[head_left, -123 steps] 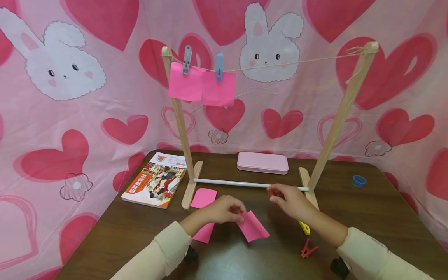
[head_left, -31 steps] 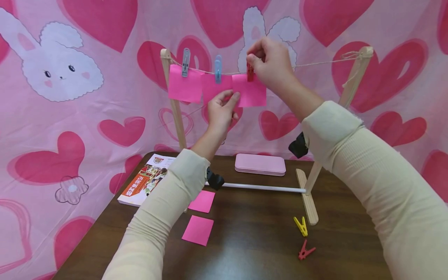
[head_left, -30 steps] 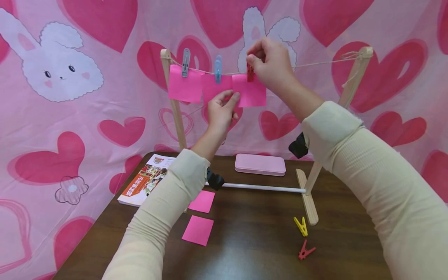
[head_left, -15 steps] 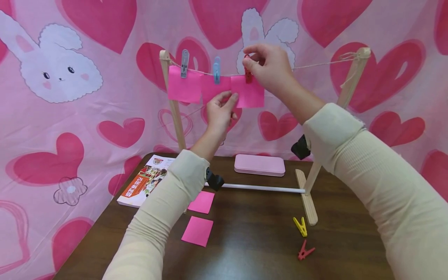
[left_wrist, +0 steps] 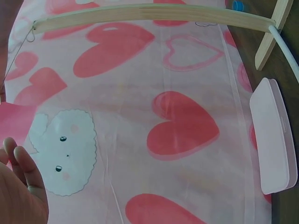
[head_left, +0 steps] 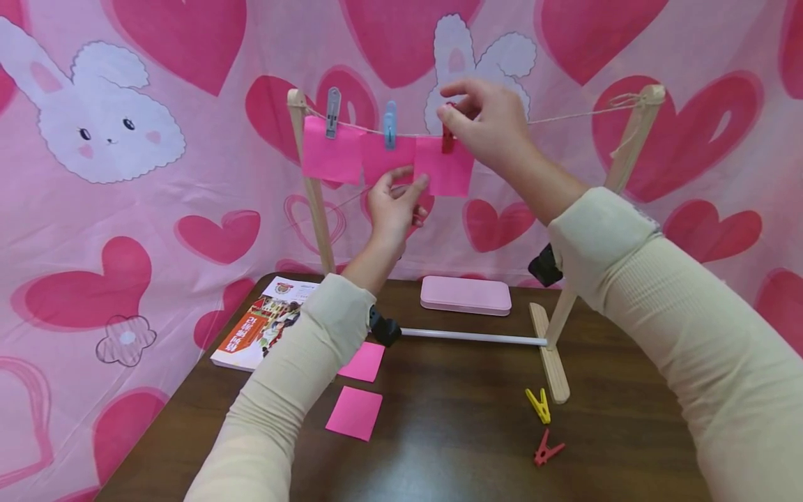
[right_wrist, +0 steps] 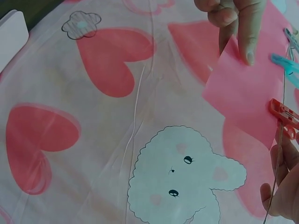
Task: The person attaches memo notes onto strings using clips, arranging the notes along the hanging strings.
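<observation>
The left hand is pinching a pink note at its edge; the note is hanging from the string under a red clothespin. The right hand is curving its fingers about that clothespin; whether they are gripping is unclear.

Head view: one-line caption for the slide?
Three pink notes hang along a string; left hand at the rightmost note, right hand by its red clothespin.
</observation>
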`<state>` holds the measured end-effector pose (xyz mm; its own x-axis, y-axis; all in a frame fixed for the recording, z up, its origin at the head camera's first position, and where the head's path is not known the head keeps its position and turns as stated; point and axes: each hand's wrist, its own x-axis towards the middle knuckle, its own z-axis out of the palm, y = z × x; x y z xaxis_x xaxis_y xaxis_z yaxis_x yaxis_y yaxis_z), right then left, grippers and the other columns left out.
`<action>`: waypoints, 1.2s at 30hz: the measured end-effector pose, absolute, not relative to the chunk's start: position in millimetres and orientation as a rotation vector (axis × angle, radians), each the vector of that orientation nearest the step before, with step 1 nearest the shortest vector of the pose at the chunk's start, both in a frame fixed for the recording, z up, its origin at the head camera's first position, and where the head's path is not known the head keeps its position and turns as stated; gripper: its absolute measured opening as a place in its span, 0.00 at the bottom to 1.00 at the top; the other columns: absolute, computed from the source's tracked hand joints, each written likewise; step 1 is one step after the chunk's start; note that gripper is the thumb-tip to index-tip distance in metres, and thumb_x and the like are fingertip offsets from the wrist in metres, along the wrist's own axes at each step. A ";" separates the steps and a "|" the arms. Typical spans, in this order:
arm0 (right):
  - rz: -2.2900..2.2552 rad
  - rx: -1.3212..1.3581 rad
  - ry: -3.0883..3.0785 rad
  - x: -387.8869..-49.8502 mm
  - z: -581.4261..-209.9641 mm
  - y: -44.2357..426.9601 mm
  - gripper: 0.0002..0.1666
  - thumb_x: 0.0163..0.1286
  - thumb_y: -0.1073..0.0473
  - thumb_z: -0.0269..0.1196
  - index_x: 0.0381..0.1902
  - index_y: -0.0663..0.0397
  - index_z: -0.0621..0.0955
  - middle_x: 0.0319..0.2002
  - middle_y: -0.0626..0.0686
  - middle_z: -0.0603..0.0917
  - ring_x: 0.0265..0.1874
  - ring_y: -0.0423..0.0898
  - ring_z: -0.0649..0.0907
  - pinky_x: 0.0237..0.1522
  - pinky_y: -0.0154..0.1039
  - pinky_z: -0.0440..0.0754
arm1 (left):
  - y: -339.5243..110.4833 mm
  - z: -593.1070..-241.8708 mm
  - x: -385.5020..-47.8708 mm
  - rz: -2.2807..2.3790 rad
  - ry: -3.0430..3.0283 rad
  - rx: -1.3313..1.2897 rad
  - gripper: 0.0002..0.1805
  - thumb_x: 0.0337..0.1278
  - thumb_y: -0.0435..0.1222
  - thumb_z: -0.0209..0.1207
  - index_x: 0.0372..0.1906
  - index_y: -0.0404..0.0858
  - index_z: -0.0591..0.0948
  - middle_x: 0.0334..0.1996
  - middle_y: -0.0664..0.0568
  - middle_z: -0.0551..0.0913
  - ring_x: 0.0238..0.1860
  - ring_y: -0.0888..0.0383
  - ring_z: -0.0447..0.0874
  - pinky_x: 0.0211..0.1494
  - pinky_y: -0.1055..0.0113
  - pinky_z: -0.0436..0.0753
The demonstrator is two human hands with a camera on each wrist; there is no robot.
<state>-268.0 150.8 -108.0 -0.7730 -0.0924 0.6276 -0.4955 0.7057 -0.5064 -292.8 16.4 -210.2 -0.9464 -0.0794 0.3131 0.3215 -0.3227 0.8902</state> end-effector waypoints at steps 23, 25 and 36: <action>0.653 0.420 -2.292 -261.2 -118.5 164.8 0.23 0.67 0.46 0.53 0.56 0.45 0.77 0.50 0.47 0.80 0.52 0.42 0.73 0.51 0.34 0.73 | 14.1 -228.3 -282.5 -2.233 -1.666 -0.362 0.21 0.47 0.36 0.68 0.43 0.41 0.69 0.29 0.42 0.82 0.10 0.57 0.72 0.14 0.70 0.73; 0.576 0.464 -2.234 -258.2 -122.0 169.0 0.23 0.67 0.46 0.53 0.56 0.47 0.77 0.51 0.47 0.80 0.53 0.42 0.73 0.57 0.34 0.67 | 12.7 -230.8 -280.3 -2.204 -1.681 -0.363 0.22 0.47 0.37 0.68 0.43 0.41 0.67 0.31 0.42 0.83 0.10 0.57 0.73 0.14 0.70 0.73; 0.243 0.883 -1.686 -252.1 -170.1 195.2 0.10 0.59 0.62 0.58 0.36 0.61 0.82 0.35 0.60 0.82 0.41 0.58 0.76 0.45 0.55 0.68 | 2.5 -261.6 -266.9 -2.030 -1.807 -0.459 0.17 0.52 0.34 0.64 0.29 0.40 0.64 0.32 0.43 0.84 0.08 0.59 0.73 0.11 0.71 0.70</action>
<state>-252.1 195.2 -170.1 -0.0564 -0.4232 0.9043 -0.6614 0.6943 0.2837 -266.9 2.5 -261.6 -0.8734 -0.0663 0.4825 0.4869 -0.0988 0.8678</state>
